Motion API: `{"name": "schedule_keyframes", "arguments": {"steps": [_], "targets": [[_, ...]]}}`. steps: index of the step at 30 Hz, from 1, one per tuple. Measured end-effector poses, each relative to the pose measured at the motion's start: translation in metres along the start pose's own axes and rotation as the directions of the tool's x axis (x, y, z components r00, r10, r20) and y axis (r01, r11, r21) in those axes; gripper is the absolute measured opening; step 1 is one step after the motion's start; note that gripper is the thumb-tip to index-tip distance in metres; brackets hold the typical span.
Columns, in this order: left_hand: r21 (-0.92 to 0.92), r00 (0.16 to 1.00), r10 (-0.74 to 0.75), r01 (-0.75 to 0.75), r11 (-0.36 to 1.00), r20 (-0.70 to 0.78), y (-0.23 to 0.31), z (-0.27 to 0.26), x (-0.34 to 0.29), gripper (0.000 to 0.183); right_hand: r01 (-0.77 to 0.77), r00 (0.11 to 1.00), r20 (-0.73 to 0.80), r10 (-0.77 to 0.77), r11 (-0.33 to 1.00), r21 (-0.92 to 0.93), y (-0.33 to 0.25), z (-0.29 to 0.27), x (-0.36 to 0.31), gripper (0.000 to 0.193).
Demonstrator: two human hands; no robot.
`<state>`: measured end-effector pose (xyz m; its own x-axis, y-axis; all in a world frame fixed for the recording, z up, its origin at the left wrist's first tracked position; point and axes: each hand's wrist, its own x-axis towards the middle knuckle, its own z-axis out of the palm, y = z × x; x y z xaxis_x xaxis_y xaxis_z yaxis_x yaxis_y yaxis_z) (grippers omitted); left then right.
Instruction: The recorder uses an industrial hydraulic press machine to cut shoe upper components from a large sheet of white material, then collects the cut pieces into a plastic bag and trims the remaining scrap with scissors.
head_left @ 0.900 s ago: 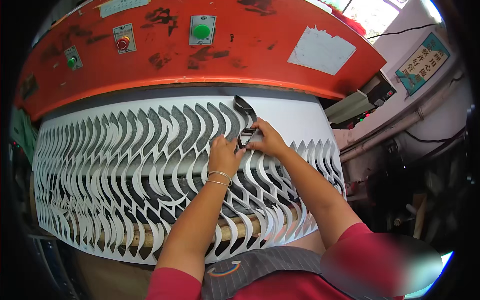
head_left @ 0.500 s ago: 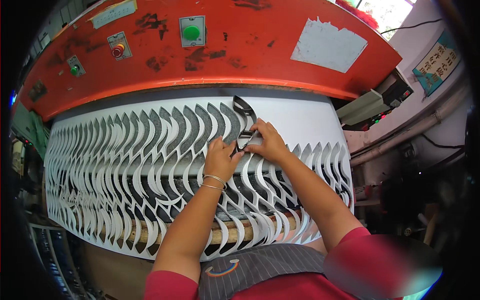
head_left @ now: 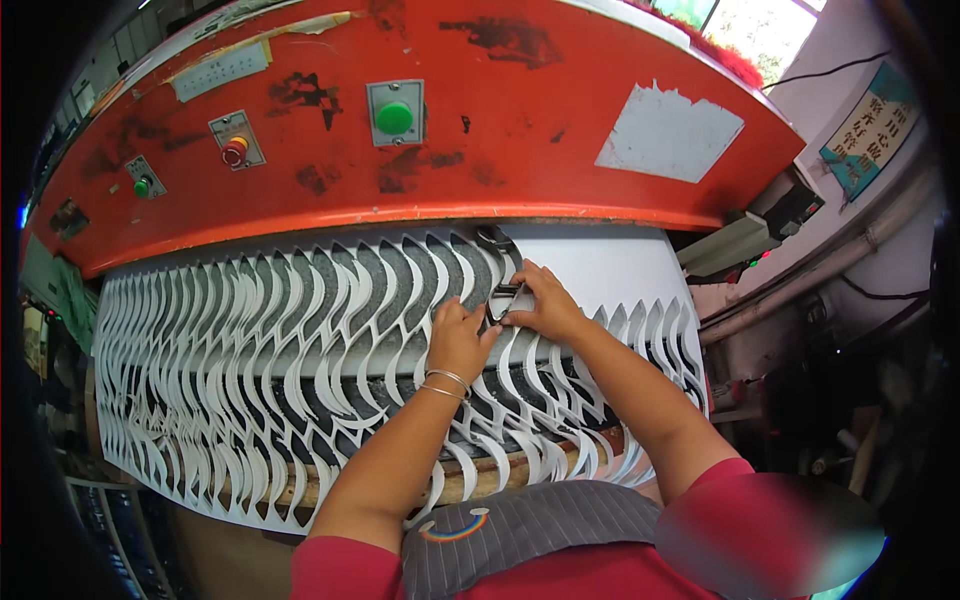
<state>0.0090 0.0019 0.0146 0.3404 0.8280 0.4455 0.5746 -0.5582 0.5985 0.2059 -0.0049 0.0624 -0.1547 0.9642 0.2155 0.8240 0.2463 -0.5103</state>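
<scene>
Okay, status from my end, all places given off the red beam (head_left: 560, 130). Cutter (head_left: 508, 290), the dark curved metal one, lies on the white sheet (head_left: 610, 255), close in front of the beam and a bit right of its middle. Its far tip comes almost to the beam's lower edge; I can't tell whether it tucks under.

Grip: right hand (head_left: 550, 308) has fingers and thumb closed around the cutter's near half. Left hand (head_left: 458, 340) has thumb and forefinger nearly together at the near tip, touching it; can't tell if that's a pinch or just steadying.

Progress, my read: mostly done. Curved holes (head_left: 422, 270) in the row nearest the beam run from its left end up to the cutter. Rows farther out from the beam look cut over the full width, right end included, with thin strips (head_left: 360, 290) between holes. I can see a wooden bar (head_left: 488, 468) through the holes farthest from the beam.

Remaining: one bare patch of sheet, close in front of the beam's right part, starting at the cutter. I'd judge room for several more of the same shape. Gap to the neighbouring hole looks tight, but the hands hide part of it.
</scene>
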Motion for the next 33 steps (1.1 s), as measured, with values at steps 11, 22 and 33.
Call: {"name": "schedule_keyframes", "arguments": {"steps": [11, 22, 33], "targets": [[-0.158, 0.723, -0.394, 0.374, 0.914, -0.567, -0.201, -0.303, 0.047, 0.064, 0.032, 0.999, 0.017, -0.035, 0.99, 0.135, -0.123, -0.059, 0.025, 0.064], [-0.505, 0.651, -0.48, 0.167, 0.847, -0.589, -0.268, -0.405, 0.081, 0.074, 0.08, 0.927, -0.374, -0.029, 0.989, 0.123, -0.196, -0.048, 0.141, 0.038], [-0.071, 0.914, -0.036, 0.071, 0.995, 0.405, 0.001, -0.235, -0.078, 0.072, 0.087, 0.893, 0.443, -0.078, 0.996, 0.0, -0.116, -0.095, -0.092, 0.089]]}}
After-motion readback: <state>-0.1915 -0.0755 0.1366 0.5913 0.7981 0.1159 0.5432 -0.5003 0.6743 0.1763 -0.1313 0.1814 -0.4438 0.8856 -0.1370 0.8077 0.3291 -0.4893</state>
